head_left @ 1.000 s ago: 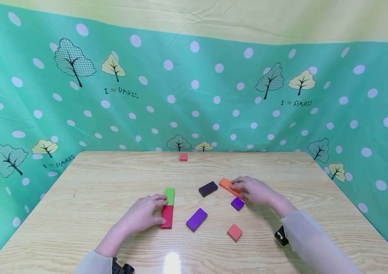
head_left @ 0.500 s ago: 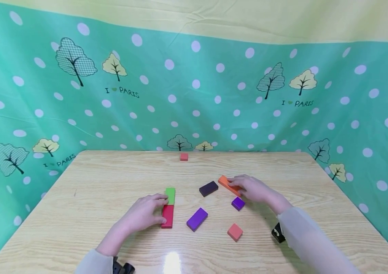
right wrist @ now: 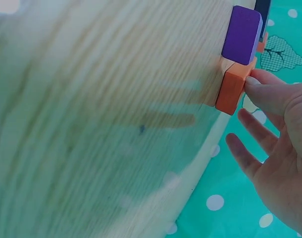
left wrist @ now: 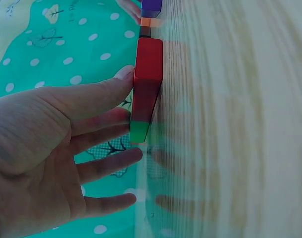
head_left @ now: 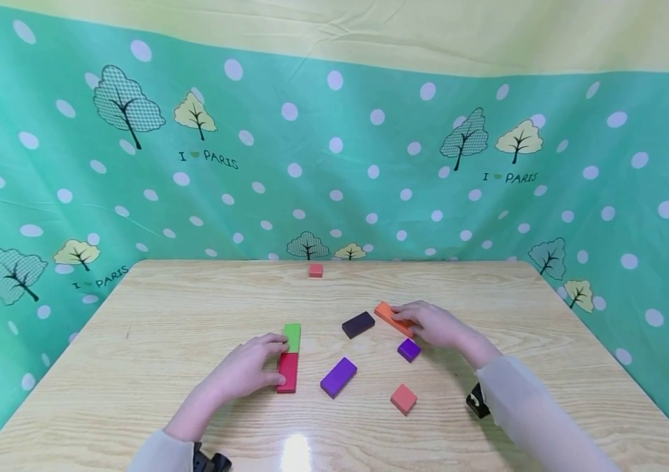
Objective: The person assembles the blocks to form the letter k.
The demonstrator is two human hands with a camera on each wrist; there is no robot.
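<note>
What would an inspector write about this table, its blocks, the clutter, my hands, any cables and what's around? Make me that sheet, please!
Surface: wooden table, bright glare near the front.
Job's things: green block and red block end to end; orange block farther right.
Clutter: black block, long purple block, small purple block, near pink block, far pink block.
Left hand: thumb at red block, fingers by green block.
Right hand: holds orange block.
Cables: nothing seen.
Surroundings: dotted curtain with trees.
</note>
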